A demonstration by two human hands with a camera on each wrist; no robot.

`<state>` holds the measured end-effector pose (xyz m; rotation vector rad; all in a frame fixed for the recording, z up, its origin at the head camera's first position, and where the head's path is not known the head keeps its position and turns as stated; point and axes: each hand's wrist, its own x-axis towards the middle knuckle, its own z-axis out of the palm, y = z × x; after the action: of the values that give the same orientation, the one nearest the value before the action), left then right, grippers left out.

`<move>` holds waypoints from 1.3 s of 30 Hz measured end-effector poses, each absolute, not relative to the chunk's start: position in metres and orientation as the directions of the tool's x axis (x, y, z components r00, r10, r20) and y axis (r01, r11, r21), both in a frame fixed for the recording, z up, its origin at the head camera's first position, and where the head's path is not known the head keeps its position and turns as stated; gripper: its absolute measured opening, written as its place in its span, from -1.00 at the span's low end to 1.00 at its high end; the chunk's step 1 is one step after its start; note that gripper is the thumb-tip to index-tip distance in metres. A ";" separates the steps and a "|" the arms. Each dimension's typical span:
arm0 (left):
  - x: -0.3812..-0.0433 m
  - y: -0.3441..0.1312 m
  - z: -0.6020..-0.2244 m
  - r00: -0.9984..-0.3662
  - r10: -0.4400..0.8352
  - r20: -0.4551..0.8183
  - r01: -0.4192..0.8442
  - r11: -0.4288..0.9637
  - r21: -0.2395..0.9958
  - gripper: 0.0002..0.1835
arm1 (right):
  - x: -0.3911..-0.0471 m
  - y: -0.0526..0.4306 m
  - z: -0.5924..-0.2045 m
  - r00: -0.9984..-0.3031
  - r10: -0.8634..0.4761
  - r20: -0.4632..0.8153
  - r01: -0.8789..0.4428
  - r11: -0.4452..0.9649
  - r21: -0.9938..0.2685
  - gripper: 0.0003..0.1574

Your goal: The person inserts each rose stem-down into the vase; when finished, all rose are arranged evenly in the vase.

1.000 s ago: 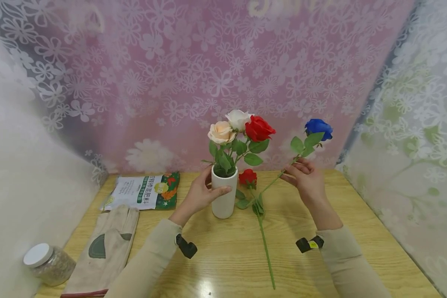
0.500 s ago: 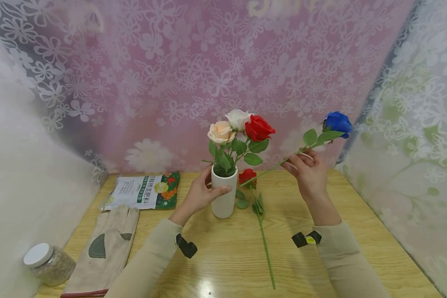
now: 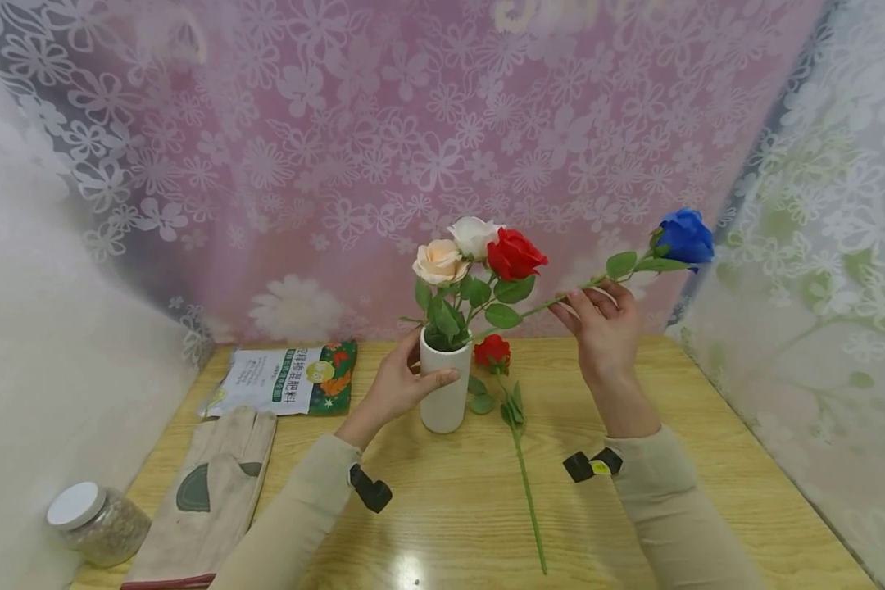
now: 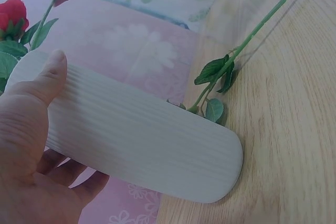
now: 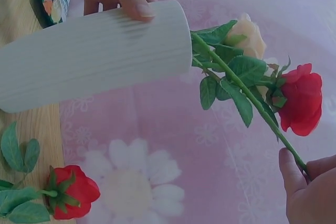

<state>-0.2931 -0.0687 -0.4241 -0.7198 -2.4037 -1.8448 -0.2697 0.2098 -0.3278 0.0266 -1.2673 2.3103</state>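
A white ribbed vase [image 3: 444, 397] stands on the wooden table, gripped around its upper left side by my left hand [image 3: 398, 381]. Cream [image 3: 440, 262], white [image 3: 475, 237] and red [image 3: 515, 255] roses rise from it. My right hand [image 3: 606, 336] pinches the green stem of a blue rose [image 3: 684, 238], which slants with its bloom to the upper right. In the right wrist view the lower end of that stem [image 5: 236, 80] reaches the vase mouth; how far it goes inside is hidden. Another red rose [image 3: 492, 352] lies on the table right of the vase, its stem pointing toward me.
A printed plastic packet [image 3: 280, 381] lies at the back left, with beige gloves [image 3: 214, 483] in front of it. At the left edge stands a jar with a white lid [image 3: 99, 523]. Flower-patterned sheets [image 3: 413, 123] hang behind and at both sides.
My right hand has tilted the blue rose, its bloom swinging right and up. The stem's lower end has risen from above the lying rose to the vase mouth. My left hand stays on the vase.
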 end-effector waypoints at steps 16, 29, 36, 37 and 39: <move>-0.295 -0.068 -0.421 -0.888 0.346 0.304 0.387 0.200 0.900 -0.13 | -0.276 0.193 -0.326 -0.785 0.434 0.441 -0.593 -0.323 -0.738 -0.58; -0.295 -0.068 -0.422 -0.888 0.341 0.307 0.386 0.193 0.902 -0.14 | -0.279 0.167 -0.333 -0.770 0.326 0.549 -0.636 -0.314 -0.705 -0.48; -0.293 -0.068 -0.425 -0.889 0.341 0.307 0.385 0.191 0.903 -0.14 | -0.279 0.152 -0.342 -0.781 0.246 0.573 -0.621 -0.392 -0.678 -0.34; -0.293 -0.069 -0.425 -0.888 0.344 0.306 0.385 0.189 0.903 -0.14 | -0.278 0.150 -0.344 -0.787 0.242 0.568 -0.615 -0.386 -0.687 -0.33; -0.293 -0.069 -0.425 -0.888 0.346 0.303 0.383 0.190 0.904 -0.15 | -0.279 0.146 -0.347 -0.800 0.241 0.550 -0.599 -0.372 -0.709 -0.30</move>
<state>-0.2927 -0.0692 -0.4254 -0.7344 -2.3988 -1.8384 -0.2789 0.1455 -0.3466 0.4890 -1.3453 2.1895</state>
